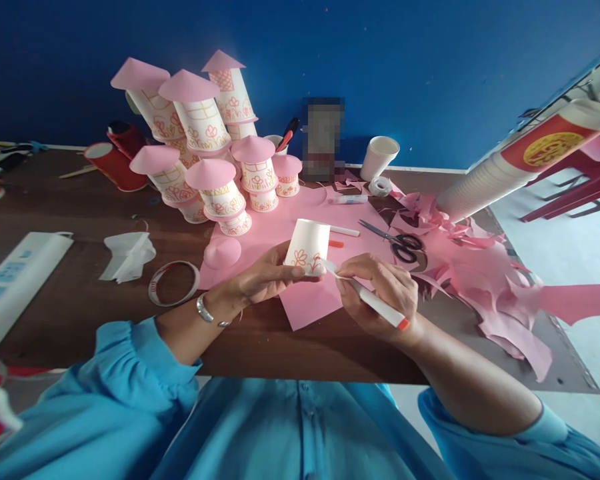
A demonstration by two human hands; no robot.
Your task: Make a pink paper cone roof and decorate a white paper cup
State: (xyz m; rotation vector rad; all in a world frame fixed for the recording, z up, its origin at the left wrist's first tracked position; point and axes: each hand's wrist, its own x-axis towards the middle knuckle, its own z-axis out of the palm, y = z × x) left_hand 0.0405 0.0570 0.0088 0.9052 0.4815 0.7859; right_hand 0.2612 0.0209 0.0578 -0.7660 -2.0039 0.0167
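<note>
My left hand [267, 275] grips a small white paper cup [307, 241] over the table, fingers behind it and thumb near its lower edge. Red-orange flowers are drawn along that edge. In my right hand [377, 290] is a white felt-tip marker [380, 303] with an orange end, held like a pen. Its tip is at the drawn flowers; whether it touches the cup I cannot tell. Just behind the cup, another white marker [345, 231] and an orange marker cap [336, 244] lie on pink paper [313, 310].
Decorated cup towers [225, 193] with pink cone roofs stand at the back left. Black scissors [397, 243] lie right of my hands, beside pink scraps [500, 293]. A tape roll [174, 283] is at left. A long stack of cups [525, 160] leans at right.
</note>
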